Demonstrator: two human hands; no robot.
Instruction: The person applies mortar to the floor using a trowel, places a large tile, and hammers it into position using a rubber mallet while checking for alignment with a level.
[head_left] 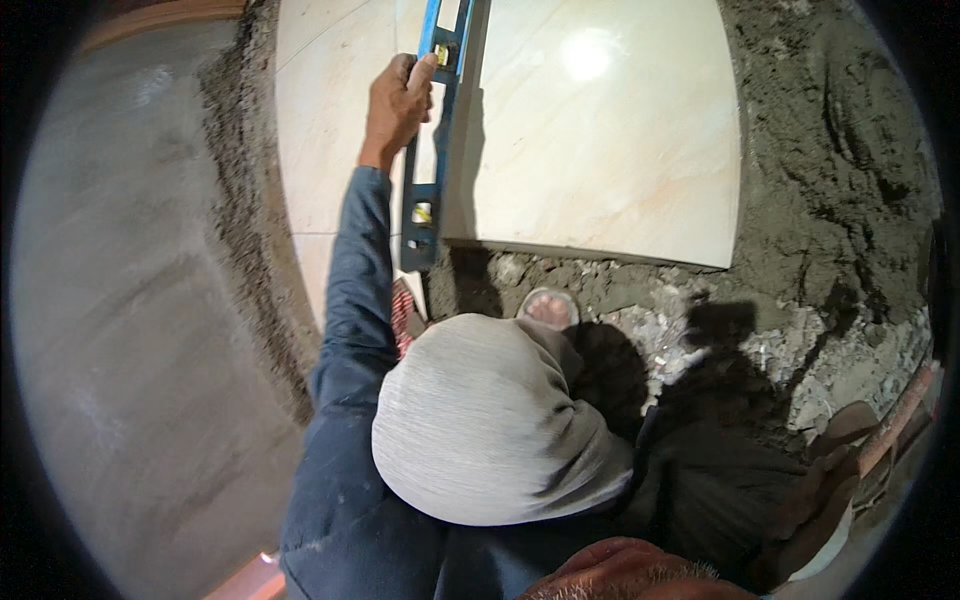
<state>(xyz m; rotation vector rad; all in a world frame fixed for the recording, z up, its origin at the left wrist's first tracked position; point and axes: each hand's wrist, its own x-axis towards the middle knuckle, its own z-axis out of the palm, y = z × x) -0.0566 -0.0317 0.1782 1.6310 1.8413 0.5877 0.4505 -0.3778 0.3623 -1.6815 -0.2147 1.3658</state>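
My left hand reaches forward, fingers closed around a blue spirit level. Two yellowish vials show in the level's frame. It runs lengthwise away from me, beside the left edge of a large cream tile. More cream tiles lie to the left, with thin joints between them. A dark shadow falls between the level and the large tile, so whether the two touch is unclear. My right hand does not show.
Rough wet mortar spreads right of the large tile, with rubble along its near edge. Smooth grey floor lies left. My bent knee and foot are close by. A wooden handle leans at the right.
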